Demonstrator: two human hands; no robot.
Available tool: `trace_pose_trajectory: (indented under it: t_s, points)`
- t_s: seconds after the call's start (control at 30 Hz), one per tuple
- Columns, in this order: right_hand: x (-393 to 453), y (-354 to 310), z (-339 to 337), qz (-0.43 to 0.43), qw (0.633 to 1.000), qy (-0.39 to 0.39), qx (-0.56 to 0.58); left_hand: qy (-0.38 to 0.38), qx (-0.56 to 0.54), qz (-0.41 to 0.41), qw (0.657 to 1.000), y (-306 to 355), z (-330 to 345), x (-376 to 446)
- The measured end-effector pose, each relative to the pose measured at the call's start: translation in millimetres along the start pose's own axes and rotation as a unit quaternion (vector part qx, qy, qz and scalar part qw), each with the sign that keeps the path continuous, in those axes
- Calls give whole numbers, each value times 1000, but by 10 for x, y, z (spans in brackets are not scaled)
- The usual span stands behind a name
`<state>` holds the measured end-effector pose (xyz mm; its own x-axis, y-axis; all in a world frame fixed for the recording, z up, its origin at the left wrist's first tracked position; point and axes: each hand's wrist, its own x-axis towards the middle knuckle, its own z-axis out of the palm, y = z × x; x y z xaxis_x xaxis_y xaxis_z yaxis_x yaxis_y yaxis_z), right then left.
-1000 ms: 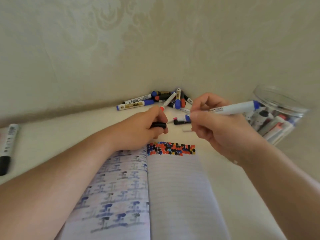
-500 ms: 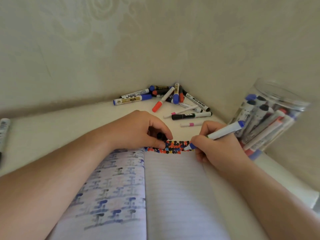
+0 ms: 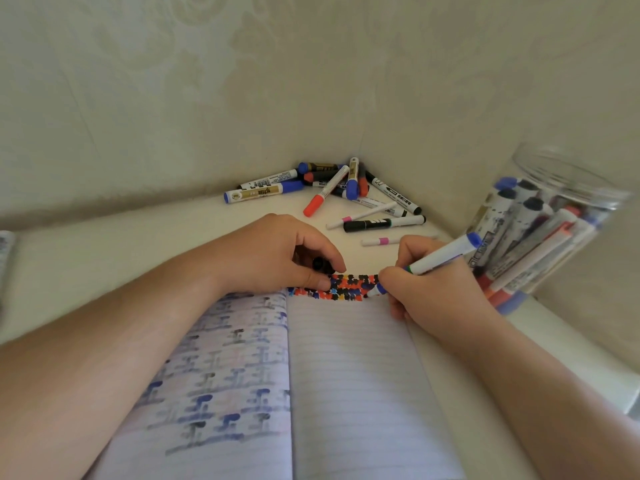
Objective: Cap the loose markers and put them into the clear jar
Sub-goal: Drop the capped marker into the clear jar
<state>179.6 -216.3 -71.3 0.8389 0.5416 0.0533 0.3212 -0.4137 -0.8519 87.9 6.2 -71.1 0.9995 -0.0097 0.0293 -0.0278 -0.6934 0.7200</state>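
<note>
- Right hand point(image 3: 440, 292): grip pinches blue marker point(image 3: 440, 255), tip at notebook point(image 3: 356, 375) top edge.
- Left hand point(image 3: 277, 258): grip curled round black cap point(image 3: 319, 263).
- Marker pile point(image 3: 346, 188): wall corner; labels unreadable.
- Clear jar point(image 3: 568, 188): surface's right edge.

An open lined notebook on a pale worktop set into a wallpapered corner.

The open notebook of white ruled paper point(image 3: 349, 382) lies at the near edge of the cream worktop point(image 3: 114, 258), its spine running away toward the far corner. Its left page point(image 3: 225, 368) carries faded blue and black ink blots in rows; the right page is bare but for a band of red, black, blue and yellow marks point(image 3: 346, 287) along its far edge. Beige wallpaper with a faint embossed floral pattern point(image 3: 242, 81) covers both walls behind.
</note>
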Motion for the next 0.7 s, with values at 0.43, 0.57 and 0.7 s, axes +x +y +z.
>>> trace_pose_trajectory:
  t_s: [0.43,0.57,0.7]
  points:
    - [8,-9,1,3,1000,1,7,2,-1,-3,1000,-1,0,-3]
    - [25,11,-10,0,1000,0,21,0,-8,-4,1000,3,-1,-3]
    - [17,12,4,-7,1000,-4,18,2,-1,-3,1000,13,-1,-7]
